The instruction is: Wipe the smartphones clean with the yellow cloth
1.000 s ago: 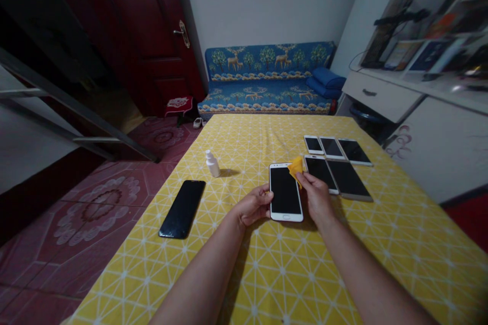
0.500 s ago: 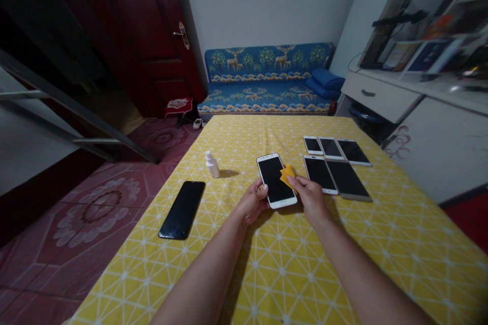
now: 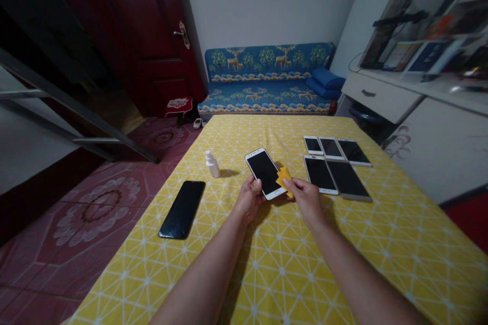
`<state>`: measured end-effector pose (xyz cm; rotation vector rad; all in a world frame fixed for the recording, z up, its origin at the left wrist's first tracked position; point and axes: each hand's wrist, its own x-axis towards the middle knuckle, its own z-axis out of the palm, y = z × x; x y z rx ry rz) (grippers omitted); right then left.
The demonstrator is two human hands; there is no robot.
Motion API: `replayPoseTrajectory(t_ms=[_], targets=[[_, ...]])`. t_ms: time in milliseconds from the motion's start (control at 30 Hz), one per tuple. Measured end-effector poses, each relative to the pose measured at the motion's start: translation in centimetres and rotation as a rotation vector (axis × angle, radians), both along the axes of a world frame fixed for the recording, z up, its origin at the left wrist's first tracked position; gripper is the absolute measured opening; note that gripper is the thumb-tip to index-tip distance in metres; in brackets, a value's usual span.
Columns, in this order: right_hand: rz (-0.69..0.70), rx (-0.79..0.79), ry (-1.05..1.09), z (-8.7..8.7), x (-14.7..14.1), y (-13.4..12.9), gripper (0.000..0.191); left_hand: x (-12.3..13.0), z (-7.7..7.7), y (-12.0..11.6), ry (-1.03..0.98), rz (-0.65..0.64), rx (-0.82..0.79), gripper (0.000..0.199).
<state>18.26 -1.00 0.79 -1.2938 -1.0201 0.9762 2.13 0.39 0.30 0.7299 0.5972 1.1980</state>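
Note:
A white-framed smartphone [image 3: 265, 170] with a dark screen is held above the table, tilted to the left. My left hand [image 3: 249, 196] grips its lower left edge, with the thumb over the front. Pinched in my right hand [image 3: 305, 197] is a folded yellow cloth [image 3: 284, 181], which lies against the phone's lower right edge. The fingers under the phone are mostly hidden. To the left of my hands stands a small white spray bottle [image 3: 212, 165], and nearer the table's left edge a black smartphone [image 3: 182, 210] lies flat.
Several phones lie in two rows at the right, among them a white phone [image 3: 321, 174] and a larger grey-edged one [image 3: 348, 180]. A yellow patterned tablecloth [image 3: 282, 269] covers the table. Beyond it are a blue sofa [image 3: 263, 94] and a white cabinet [image 3: 430, 147].
The phone has turned counterclockwise and shifted slightly left in my left hand. My right hand and the yellow cloth have moved a little left with it.

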Motion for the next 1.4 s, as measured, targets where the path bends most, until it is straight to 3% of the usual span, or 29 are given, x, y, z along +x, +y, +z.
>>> replayPoseTrajectory(t_ms=[333, 633, 867, 1033, 1167, 1400], targets=[[-0.044, -0.045, 0.03, 0.4, -1.2, -0.8, 0.046, 0.2, 0.1, 0.1, -0.025, 0.079, -0.029, 0.05], [-0.034, -0.053, 0.044, 0.6, -1.8, -1.3, 0.044, 0.0, 0.5, 0.0, -0.031, 0.064, -0.028, 0.05], [-0.058, -0.015, 0.126, 0.1, -0.2, -0.5, 0.039, -0.8, 1.1, -0.1, -0.033, -0.057, -0.094, 0.042], [-0.145, -0.075, 0.307, 0.1, 0.5, 0.3, 0.037, -1.1, 1.4, -0.5, -0.041, -0.174, -0.088, 0.05], [-0.179, -0.113, 0.387, 0.4, 0.5, 0.4, 0.039, -1.0, 1.1, -0.7, -0.02, -0.159, 0.003, 0.066], [-0.105, -0.133, 0.37, 0.8, 0.2, 0.0, 0.042, -0.9, 0.6, -0.5, -0.018, -0.065, 0.014, 0.067]])
